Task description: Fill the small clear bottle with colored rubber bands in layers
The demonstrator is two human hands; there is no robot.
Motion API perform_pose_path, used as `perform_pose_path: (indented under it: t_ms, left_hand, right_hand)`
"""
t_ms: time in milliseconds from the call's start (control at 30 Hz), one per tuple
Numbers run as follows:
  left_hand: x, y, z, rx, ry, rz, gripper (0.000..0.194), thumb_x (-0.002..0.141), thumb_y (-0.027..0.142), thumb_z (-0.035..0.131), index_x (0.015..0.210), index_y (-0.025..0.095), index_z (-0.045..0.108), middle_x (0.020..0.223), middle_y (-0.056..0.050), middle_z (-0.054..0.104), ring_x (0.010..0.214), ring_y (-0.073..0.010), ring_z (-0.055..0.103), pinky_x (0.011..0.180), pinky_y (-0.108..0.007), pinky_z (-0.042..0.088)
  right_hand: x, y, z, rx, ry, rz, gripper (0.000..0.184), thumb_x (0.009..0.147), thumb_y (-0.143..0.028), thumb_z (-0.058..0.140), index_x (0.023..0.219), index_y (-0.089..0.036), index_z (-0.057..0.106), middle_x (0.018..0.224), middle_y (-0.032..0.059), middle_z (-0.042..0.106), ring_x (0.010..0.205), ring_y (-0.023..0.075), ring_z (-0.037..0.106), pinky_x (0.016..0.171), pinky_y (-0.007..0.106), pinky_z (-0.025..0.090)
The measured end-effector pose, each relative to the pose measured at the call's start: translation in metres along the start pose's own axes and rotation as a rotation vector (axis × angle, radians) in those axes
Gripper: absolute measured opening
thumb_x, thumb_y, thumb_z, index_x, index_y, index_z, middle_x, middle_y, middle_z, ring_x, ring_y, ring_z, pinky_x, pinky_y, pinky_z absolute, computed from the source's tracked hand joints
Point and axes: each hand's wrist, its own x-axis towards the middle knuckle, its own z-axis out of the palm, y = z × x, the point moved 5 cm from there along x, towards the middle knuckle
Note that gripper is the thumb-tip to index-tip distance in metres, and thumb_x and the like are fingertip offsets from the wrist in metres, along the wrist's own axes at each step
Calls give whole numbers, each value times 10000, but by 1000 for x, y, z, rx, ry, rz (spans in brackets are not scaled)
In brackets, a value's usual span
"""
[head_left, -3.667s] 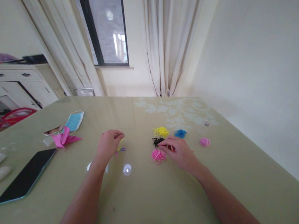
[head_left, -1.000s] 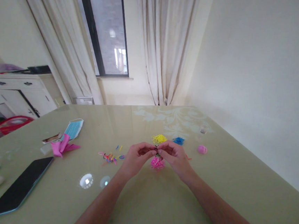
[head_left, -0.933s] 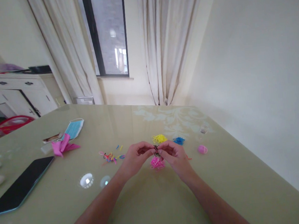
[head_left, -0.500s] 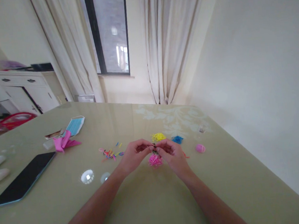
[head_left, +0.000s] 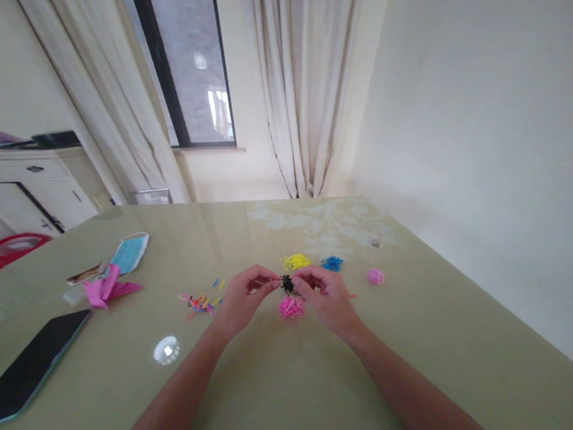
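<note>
My left hand and my right hand face each other over the table, thumbs and forefingers pinched. Whatever lies in the fingertips is too small to make out. A small heap of black rubber bands shows in the gap between them, close to both sets of fingertips. Just nearer to me is a pink heap of rubber bands. Beyond my hands lie a yellow heap and a blue heap. Mixed coloured bands are scattered left of my left hand.
A pink ball-like bundle sits at the right. On the left are a dark tablet-like slab, a pink folded piece and a blue face mask. A wall borders the table's right side.
My fingertips have moved slightly apart, and the black heap between them shows more fully. The whole view has shifted, so most things appear further left.
</note>
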Motion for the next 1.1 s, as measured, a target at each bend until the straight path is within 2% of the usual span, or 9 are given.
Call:
perform_pose_path:
  t_ms: [100, 167, 267, 367, 500, 700, 900, 1000, 1100]
  left_hand:
    - [2, -11, -27, 568, 94, 0, 157, 946, 317, 663, 954, 207, 774, 1050, -103, 761, 1017, -283, 697, 957, -424, 536]
    - [1, -24, -44, 886, 133, -91, 205, 963, 327, 643, 1056, 194, 769, 1166, -148, 730, 1159, -351, 640, 1032, -490, 490]
    - [-2, -43, -56, 1089, 96, -230, 314, 1006, 412, 587, 1134, 170, 742, 1215, -182, 702, 1188, -381, 610, 1026, -501, 479]
    - [-1, -55, -57, 1069, 30, -261, 269, 1026, 317, 531, 1113, 155, 728, 1183, -175, 700, 1124, -334, 647, 999, -441, 485]
    - [4, -60, -57, 992, 15, -284, 265, 1015, 189, 465, 1035, 162, 728, 1098, -141, 708, 998, -278, 693, 895, -378, 503]
    - [6, -55, -64, 948, 12, -300, 221, 962, 159, 533, 1001, 167, 750, 1065, -141, 738, 988, -287, 706, 844, -368, 508]
    - [2, -54, -67, 900, 11, -305, 250, 896, 100, 541, 967, 189, 763, 1006, -118, 772, 973, -278, 720, 858, -374, 522]
    - [3, -52, -63, 869, 17, -262, 294, 914, 104, 499, 1005, 202, 761, 1041, -110, 765, 1011, -274, 710, 897, -388, 523]
    - [10, -42, -57, 665, 98, -124, 282, 955, 169, 471, 1003, 192, 748, 1073, -116, 753, 1034, -263, 696, 933, -401, 525]
  right_hand:
    - [-1, -15, -9, 78, 26, -19, 221, 896, -435, 762, 891, -220, 811, 737, 39, 716, 630, 175, 610, 582, 303, 504]
    - [-2, -25, -13, 107, 31, -31, 244, 894, -464, 772, 882, -224, 814, 697, 28, 685, 592, 164, 584, 564, 301, 497]
    - [-3, -32, -14, 123, 27, -48, 258, 902, -482, 768, 872, -230, 815, 680, 26, 669, 575, 158, 567, 546, 299, 487]
    - [-5, -31, -11, 102, 24, -66, 262, 914, -484, 760, 866, -233, 819, 692, 35, 677, 581, 160, 562, 539, 300, 471]
    - [-7, -28, -11, 64, 25, -91, 270, 936, -488, 745, 873, -238, 826, 699, 38, 675, 603, 169, 566, 546, 301, 458]
    - [-1, -26, -21, -20, 105, -126, 227, 928, -451, 753, 876, -240, 822, 705, 29, 682, 617, 174, 555, 568, 308, 445]
    - [11, -9, -28, -333, 175, -193, 160, 944, -336, 694, 877, -235, 799, 809, 46, 766, 655, 191, 593, 651, 332, 451]
    - [15, 9, -21, -579, 99, -189, 162, 960, -292, 656, 882, -233, 785, 830, 63, 770, 692, 219, 629, 708, 359, 453]
    - [18, 24, -9, -882, -20, -194, 187, 988, -236, 619, 904, -229, 786, 890, 89, 782, 790, 254, 666, 762, 381, 430]
